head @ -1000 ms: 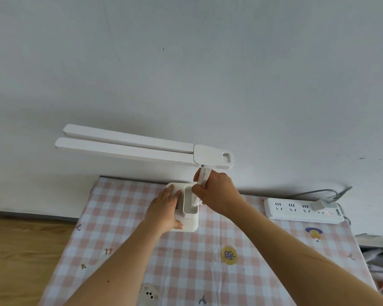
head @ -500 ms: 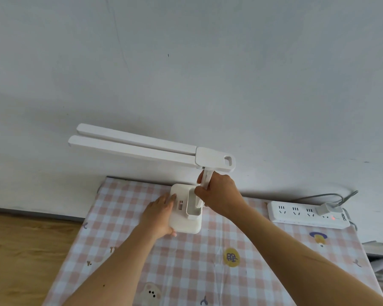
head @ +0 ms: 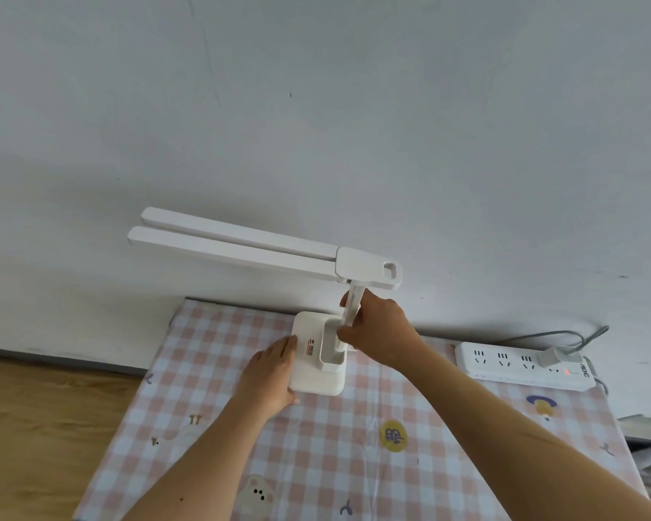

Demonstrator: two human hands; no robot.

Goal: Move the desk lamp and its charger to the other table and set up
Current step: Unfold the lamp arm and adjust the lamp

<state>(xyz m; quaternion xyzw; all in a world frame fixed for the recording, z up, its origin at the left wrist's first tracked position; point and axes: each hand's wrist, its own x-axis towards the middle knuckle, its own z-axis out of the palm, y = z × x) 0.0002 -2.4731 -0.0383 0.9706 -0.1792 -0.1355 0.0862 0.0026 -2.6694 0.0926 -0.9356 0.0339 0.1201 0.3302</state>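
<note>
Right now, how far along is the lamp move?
Done: desk lamp stands on the checked table; an adapter sits in the power strip. In hand: right hand grips the stem, left hand lies flat against the base. Left: no cable visibly reaches the lamp; whether it lights cannot be told.

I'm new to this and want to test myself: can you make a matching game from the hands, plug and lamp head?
1 left hand
2 right hand
3 charger plug
4 lamp head

a in the power strip
b grips the lamp stem
c presses the lamp base
d points left along the wall

Pairs: 1-c, 2-b, 3-a, 4-d
</note>
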